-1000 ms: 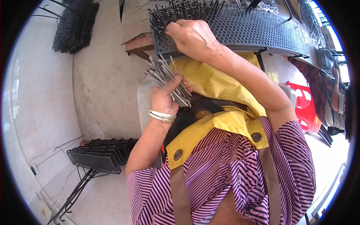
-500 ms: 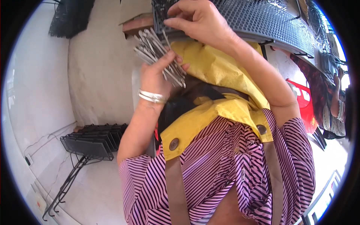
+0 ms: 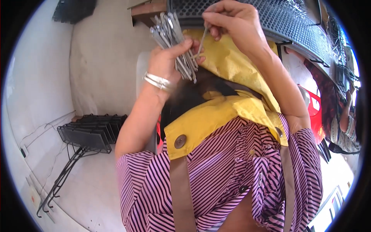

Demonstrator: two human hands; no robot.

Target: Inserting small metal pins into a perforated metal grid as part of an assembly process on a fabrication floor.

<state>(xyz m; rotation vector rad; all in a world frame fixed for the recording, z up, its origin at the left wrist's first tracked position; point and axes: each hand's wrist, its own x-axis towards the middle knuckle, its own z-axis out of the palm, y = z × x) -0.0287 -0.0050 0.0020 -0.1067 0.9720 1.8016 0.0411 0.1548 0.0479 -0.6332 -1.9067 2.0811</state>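
Note:
A bundle of thin silvery metal rods (image 3: pixel 169 33), several with looped ends, fans out from my left hand (image 3: pixel 165 62), which is closed round its middle. My right hand (image 3: pixel 241 27) is to its right, thumb and fingers pinched on the top of a single thin metal rod (image 3: pixel 203 40). That rod slants down toward the fingertips of my left hand; whether its lower end touches them I cannot tell. Just behind both hands is the edge of a black perforated metal panel (image 3: pixel 286 33). A yellow apron (image 3: pixel 232 69) spreads below them.
Black metal racks (image 3: pixel 87 133) stand at the left, beside a black frame with hooked ends (image 3: pixel 63 179). A brown box-like thing (image 3: pixel 148 13) sits left of the panel. At the far right are a red object (image 3: pixel 316 116) and another person's arm (image 3: pixel 345 116).
My right hand, bare of any visible rod before, now pinches one rod beside the bundle. In the picture both hands sit further right, and the left hand with the bundle is higher.

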